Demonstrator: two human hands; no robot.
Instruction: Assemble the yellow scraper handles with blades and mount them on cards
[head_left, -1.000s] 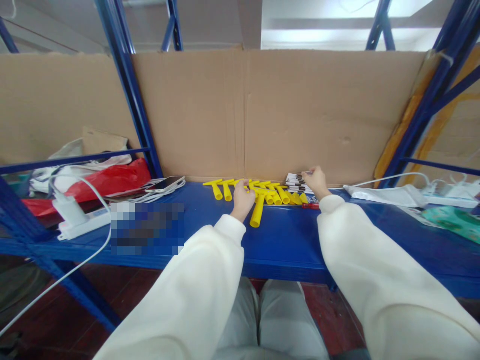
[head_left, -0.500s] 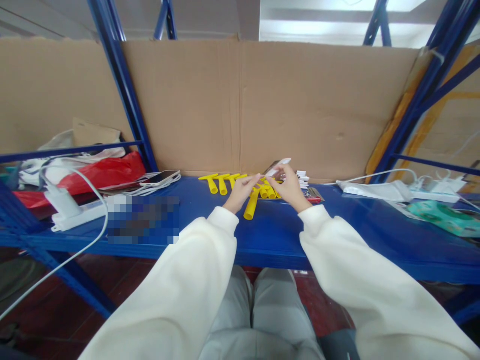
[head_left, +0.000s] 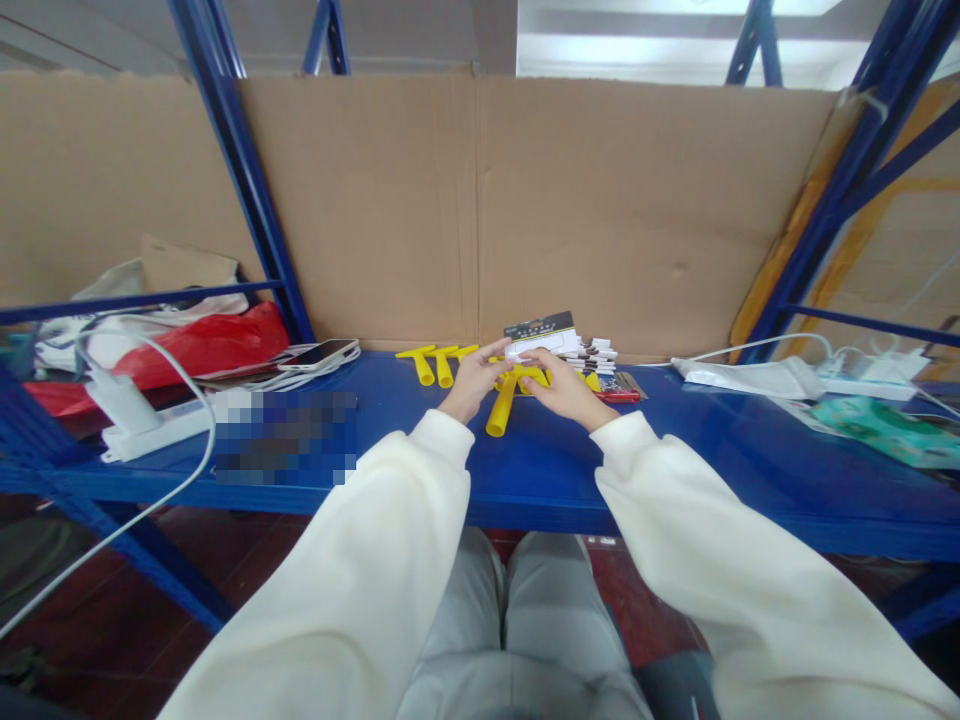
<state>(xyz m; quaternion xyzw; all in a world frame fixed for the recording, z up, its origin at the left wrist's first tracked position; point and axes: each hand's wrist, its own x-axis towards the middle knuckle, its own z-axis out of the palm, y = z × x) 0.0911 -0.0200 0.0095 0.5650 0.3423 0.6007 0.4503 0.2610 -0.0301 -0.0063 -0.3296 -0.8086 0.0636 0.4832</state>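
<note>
The left hand (head_left: 474, 383) and the right hand (head_left: 564, 388) both look closed on a black-and-white card (head_left: 538, 332), the fingers at its lower edge; how firmly each one presses, I cannot tell. The card sits just beyond the fingertips, lifted and leaning, black part uppermost. At this point, light pressure from both sides would serve best: a thin card probably bends if squeezed, and fingers held to the edges leave the print unmarked. Both wrists should stay level so that neither corner dips. Directly below the fingers and between the hands lies a yellow T-shaped piece (head_left: 498, 410), its handle toward the body; a little height over it would spare knocking it askew. To the left of the left hand, a row of similar yellow pieces (head_left: 426, 368) stands well apart, safe from the sleeve if the elbow stays low. Just beyond the right hand is a stack of white packs (head_left: 596, 357), with a red item (head_left: 619, 397) near that wrist, so the right forearm is best swung gently. All lie on the blue shelf (head_left: 540, 470).
</note>
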